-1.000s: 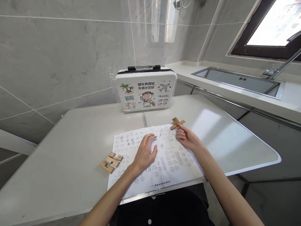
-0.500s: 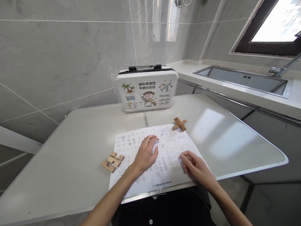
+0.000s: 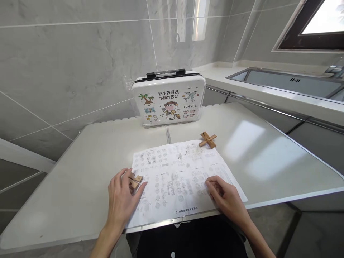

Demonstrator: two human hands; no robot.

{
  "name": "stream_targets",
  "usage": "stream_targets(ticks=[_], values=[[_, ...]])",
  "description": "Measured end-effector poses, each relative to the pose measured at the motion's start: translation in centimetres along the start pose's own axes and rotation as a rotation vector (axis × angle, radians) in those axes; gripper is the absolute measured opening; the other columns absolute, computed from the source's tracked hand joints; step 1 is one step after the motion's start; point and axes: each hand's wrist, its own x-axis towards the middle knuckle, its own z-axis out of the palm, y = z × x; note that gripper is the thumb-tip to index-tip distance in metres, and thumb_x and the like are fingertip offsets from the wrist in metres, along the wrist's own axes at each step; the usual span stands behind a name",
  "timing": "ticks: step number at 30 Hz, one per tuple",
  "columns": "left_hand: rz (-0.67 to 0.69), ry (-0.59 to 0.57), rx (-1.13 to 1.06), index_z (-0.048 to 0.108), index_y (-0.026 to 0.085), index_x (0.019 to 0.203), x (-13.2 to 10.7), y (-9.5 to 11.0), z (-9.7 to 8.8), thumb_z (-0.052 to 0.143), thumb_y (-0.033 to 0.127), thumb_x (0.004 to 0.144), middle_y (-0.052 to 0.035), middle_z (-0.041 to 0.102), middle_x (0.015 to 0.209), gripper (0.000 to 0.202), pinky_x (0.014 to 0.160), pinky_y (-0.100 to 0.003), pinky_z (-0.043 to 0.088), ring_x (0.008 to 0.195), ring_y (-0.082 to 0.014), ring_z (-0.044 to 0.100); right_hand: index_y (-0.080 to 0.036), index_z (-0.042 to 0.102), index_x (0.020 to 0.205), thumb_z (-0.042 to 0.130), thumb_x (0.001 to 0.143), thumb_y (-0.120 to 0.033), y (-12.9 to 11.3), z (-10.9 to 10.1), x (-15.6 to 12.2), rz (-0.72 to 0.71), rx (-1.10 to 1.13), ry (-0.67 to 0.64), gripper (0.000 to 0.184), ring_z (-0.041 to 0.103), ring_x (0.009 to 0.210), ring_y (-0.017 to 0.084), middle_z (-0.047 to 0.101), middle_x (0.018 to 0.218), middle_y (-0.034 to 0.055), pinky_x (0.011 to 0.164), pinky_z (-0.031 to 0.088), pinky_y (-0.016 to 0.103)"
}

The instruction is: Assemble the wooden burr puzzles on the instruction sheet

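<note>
My left hand is over the light wooden puzzle pieces on the left edge of the printed sheet. Its thumb and fingers are spread around them and it partly hides them; whether it touches them I cannot tell. My right hand rests on the right part of the sheet, fingers curled in with the thumb against them and nothing visible in them. The printed sheet carries rows of small diagrams. At its far right corner lies a cross-shaped assembly of wooden pieces.
A white case with cartoon prints and a black handle stands at the back of the white folding table, against the grey tiled wall. A counter with a sink runs along the right side.
My left hand has moved from the middle of the sheet leftward to the loose wooden pieces. My right hand stays almost where it was. The view has shifted slightly.
</note>
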Motion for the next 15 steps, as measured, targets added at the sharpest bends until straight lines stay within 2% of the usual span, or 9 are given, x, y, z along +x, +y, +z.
stream_targets(ticks=[4,8,12,15], values=[[-0.105,0.0,-0.01,0.048,0.019,0.143,-0.4,-0.5,-0.1,0.056,0.067,0.095,-0.0177,0.062,0.137,0.068,0.103,-0.057,0.048,0.123,-0.0395,0.059,-0.024,0.062,0.087,0.049,0.104,-0.057,0.1,0.1,0.0,0.004,-0.003,0.011,0.039,0.048,0.057,0.018,0.053,0.065,-0.0003,0.057,0.042,0.03],[-0.148,-0.016,-0.055,0.051,0.021,0.14,-0.6,-0.7,-0.3,0.057,0.07,0.093,-0.0148,0.068,0.127,0.068,0.092,-0.051,0.055,0.113,-0.0368,0.064,-0.024,0.063,0.089,0.049,0.104,-0.056,0.2,0.0,0.0,0.01,0.0,-0.012,0.038,0.049,0.057,0.018,0.053,0.066,-0.0005,0.057,0.041,0.03],[-0.087,0.007,-0.094,0.052,0.023,0.14,-0.7,-0.6,-0.6,0.06,0.069,0.093,-0.0132,0.069,0.124,0.067,0.086,-0.046,0.058,0.11,-0.0345,0.066,-0.025,0.062,0.091,0.048,0.105,-0.056,0.2,0.0,-0.1,0.027,0.003,-0.039,0.037,0.049,0.059,0.018,0.053,0.068,-0.0003,0.057,0.04,0.031],[0.024,-0.051,-0.182,0.053,0.024,0.14,0.1,0.5,-0.5,0.066,0.066,0.091,-0.0122,0.068,0.125,0.066,0.083,-0.043,0.06,0.109,-0.0328,0.067,-0.025,0.062,0.091,0.048,0.105,-0.055,0.3,0.1,0.0,0.032,-0.003,-0.029,0.037,0.048,0.059,0.018,0.052,0.068,-0.0005,0.057,0.039,0.03]])
